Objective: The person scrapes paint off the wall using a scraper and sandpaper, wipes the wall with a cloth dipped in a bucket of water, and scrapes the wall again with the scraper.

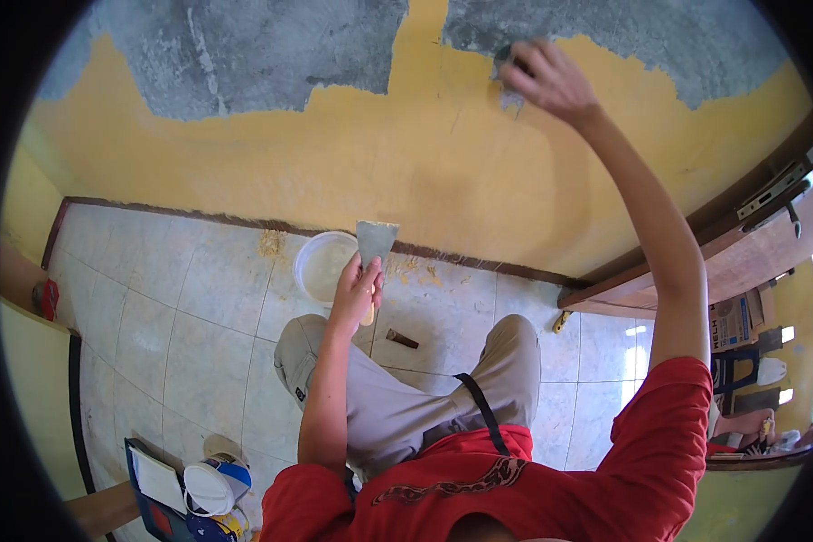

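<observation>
My left hand (357, 294) is closed round the light handle of a putty knife (376, 239), its grey blade pointing up toward the wall. Up at the wall, my right hand (551, 83) has its fingers curled against the surface at the lower edge of a bare grey patch (605, 32); whatever its fingers hold, if anything, I cannot make out. Yellow paint (334, 154) covers the wall below the ragged grey areas. Just beyond my left hand stands a round white tub (309, 271) with pale, cloudy contents. Between my knees lies a short dark-brown object (402, 339).
Paint scrapings (425, 271) lie on the tiled floor (217, 298) along the wall's base. At lower left are a white-lidded bucket (210, 488) and a dark open case (158, 479). A wooden door (641, 262) stands at right, with a small yellow-handled item (561, 322) nearby.
</observation>
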Available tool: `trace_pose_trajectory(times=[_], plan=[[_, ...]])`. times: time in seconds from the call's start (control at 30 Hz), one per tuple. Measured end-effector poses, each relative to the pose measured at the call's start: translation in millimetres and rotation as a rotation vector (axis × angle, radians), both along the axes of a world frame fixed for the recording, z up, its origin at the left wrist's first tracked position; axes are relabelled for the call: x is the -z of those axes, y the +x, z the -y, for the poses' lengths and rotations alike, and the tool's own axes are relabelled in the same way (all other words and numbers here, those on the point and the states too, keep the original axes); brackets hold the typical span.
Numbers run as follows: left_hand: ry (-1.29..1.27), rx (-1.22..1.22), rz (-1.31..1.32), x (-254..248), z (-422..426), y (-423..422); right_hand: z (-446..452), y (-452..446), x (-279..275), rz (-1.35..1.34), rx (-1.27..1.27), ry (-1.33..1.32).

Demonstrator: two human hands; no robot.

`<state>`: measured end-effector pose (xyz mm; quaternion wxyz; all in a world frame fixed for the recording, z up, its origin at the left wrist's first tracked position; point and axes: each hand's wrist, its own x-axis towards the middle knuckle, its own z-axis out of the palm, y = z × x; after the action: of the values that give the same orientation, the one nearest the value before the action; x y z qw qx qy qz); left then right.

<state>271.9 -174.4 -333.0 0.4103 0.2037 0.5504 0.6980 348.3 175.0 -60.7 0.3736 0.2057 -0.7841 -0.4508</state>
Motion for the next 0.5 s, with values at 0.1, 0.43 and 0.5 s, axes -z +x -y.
trace_pose_trajectory(times=[0.1, 0.43, 0.5], plan=[[0.019, -0.002, -0.021, 5, -3, -1, 20, -19, -48, -0.114, -0.06, -0.132], [0.033, -0.024, 0.004, 17, -11, -4, 22, -29, 105, 0.132, -0.056, 0.066], [0.018, -0.015, -0.017, 16, -8, -7, -4, -13, 101, 0.127, -0.047, 0.071]])
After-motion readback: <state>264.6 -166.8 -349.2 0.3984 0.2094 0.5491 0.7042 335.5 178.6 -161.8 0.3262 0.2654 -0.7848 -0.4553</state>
